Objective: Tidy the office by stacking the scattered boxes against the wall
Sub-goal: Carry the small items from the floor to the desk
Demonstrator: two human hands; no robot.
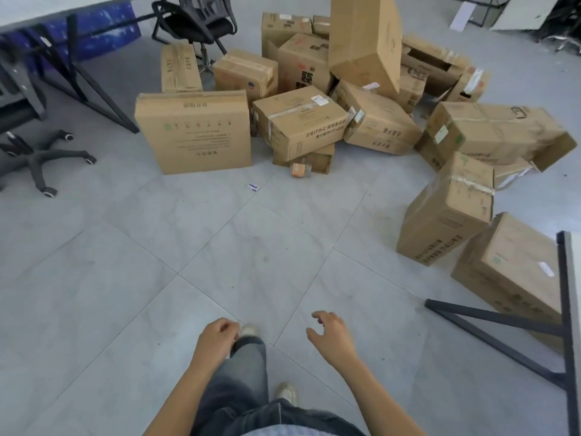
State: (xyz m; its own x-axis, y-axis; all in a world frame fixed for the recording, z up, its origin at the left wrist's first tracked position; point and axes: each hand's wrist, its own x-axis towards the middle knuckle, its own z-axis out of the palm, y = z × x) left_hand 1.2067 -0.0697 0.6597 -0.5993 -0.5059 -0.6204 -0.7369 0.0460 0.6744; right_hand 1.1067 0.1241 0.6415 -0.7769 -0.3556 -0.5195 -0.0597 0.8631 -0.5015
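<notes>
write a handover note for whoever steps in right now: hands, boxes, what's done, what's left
Left hand: holds nothing, fingers loosely curled.
Right hand: holds nothing, fingers relaxed.
Boxes: a loose heap on the floor ahead. A tall box leans on top of it, and the right boxes lie beside the desk.
Done: no stack in view, and no wall shows.
Left: probably all of it. The flat box, upright at the near left, looks like an easy first pick.

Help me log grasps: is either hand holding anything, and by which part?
Nothing is held; the left hand and the right hand are both empty.
</notes>
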